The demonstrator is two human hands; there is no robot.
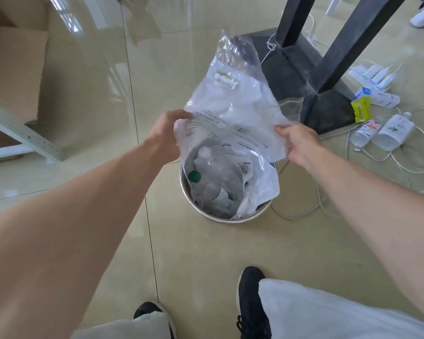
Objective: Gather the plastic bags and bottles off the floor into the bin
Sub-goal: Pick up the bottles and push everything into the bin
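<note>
A large clear plastic bag [230, 104] with printed text hangs above the round metal bin [230, 217]. My left hand [168, 135] grips its left edge and my right hand [298, 143] grips its right edge. Inside the bin lie a clear bottle with a green cap [207, 185], another with a white cap [203, 154], and a white plastic bag [257, 189]. Two labelled bottles [380, 132] lie on the floor to the right, next to a yellow packet [360, 108].
Black table legs on a base [328, 69] stand behind the bin. White cables [389, 157] and a power strip [375, 79] sprawl at the right. A cardboard box [12, 69] and white frame [27, 138] sit left. My black shoes [250, 302] stand near the bin.
</note>
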